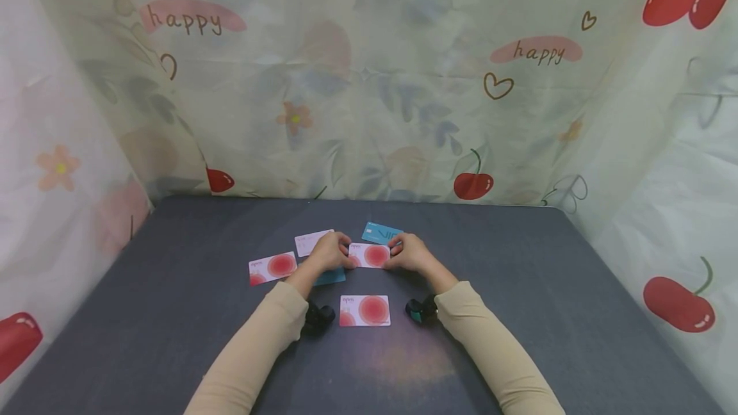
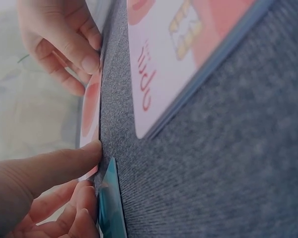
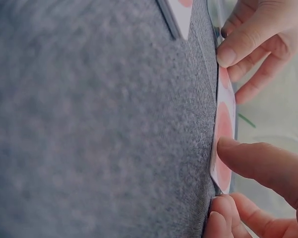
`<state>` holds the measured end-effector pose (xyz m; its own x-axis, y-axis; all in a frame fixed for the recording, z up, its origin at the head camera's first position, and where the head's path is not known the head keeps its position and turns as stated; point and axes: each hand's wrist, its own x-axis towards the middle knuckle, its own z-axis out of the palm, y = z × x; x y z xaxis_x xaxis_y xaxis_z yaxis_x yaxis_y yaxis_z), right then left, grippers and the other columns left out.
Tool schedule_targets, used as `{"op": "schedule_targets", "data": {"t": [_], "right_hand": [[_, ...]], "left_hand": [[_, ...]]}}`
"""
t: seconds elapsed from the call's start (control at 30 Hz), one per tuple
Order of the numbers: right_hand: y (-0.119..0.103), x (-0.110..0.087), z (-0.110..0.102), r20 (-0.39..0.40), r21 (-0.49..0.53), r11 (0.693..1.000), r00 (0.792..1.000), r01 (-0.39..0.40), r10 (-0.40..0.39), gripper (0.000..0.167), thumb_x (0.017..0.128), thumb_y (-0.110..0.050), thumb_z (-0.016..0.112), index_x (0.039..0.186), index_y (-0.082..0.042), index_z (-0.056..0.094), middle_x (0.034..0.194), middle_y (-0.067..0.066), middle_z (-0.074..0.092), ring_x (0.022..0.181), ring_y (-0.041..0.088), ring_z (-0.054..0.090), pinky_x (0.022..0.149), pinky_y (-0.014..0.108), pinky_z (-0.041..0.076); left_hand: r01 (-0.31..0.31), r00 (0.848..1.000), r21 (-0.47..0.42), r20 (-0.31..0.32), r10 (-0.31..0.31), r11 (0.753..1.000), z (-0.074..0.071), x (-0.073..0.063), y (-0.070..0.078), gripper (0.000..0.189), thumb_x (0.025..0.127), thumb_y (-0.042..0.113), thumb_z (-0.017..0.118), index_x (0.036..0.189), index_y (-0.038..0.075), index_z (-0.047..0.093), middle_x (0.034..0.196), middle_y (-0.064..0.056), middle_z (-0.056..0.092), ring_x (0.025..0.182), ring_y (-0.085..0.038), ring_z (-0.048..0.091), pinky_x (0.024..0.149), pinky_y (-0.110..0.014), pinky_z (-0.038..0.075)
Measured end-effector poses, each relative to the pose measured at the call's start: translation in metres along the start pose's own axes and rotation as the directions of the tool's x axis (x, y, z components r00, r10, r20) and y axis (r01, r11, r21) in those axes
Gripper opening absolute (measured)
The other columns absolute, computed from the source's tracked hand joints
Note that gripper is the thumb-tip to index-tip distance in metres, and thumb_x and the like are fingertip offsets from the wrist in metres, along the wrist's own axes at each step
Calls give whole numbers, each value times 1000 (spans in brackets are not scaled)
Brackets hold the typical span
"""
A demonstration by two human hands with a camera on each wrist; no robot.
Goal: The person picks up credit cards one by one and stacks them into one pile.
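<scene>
A white card with red circles (image 1: pixel 369 255) lies level between both hands, low over the dark table. My left hand (image 1: pixel 330 252) pinches its left end, thumb on top in the left wrist view. At the right end, my right hand (image 1: pixel 412 253) pinches it, with the thumb (image 3: pixel 248 153) over the printed face. A blue card (image 1: pixel 330 276) sits partly under the left hand, and a pale pink card (image 1: pixel 311 242) is just beyond it. Behind the right fingers lies another blue card (image 1: pixel 380 232), marked VIP.
Nearer the body, between the wrists, lies a small stack of cards (image 1: pixel 365 310) with a red-circled one on top. Another red-circled card (image 1: pixel 273 268) is at the left. Patterned curtains (image 1: pixel 369 101) enclose the table (image 1: pixel 190 261) at the back and sides.
</scene>
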<state>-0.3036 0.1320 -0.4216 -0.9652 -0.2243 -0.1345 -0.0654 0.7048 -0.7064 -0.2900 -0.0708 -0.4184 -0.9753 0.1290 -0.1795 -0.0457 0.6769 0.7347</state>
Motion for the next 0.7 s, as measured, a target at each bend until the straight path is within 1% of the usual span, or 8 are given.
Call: {"op": "schedule_targets", "data": {"t": [0.2,0.43,0.57,0.7], "right_hand": [[-1,-1,0,-19,35,999,1000,-11,12,45,68,-12,80,105,2,59,93,15,64,77,18,58,66,25,48],[-5,-5,-3,-25,58,998,1000,-5,7,48,69,-11,80,109,3,58,99,17,65,81,20,62,70,27,50],[-7,-7,-4,-21,82,997,1000,1,1,50,68,-8,80,110,4,56,97,18,64,82,20,66,71,27,52],[-8,-11,-5,-17,114,993,1000,20,-18,50,68,-4,79,110,6,55,96,19,63,83,20,68,71,27,53]], "left_hand": [[-16,1000,-12,-25,16,1000,0,-2,0,50,74,9,77,119,1,58,99,-14,65,84,-21,58,80,-31,51],[-54,997,-37,-61,52,998,-1,-5,0,50,72,8,78,118,0,58,98,-15,66,80,-20,57,72,-29,50],[-77,995,-63,-65,73,995,-2,-6,-2,50,72,8,77,117,-1,58,97,-16,66,79,-20,57,69,-28,50],[-63,997,-117,-52,57,991,-3,-8,-4,49,74,7,76,119,0,57,99,-16,64,81,-21,57,72,-28,51]]}}
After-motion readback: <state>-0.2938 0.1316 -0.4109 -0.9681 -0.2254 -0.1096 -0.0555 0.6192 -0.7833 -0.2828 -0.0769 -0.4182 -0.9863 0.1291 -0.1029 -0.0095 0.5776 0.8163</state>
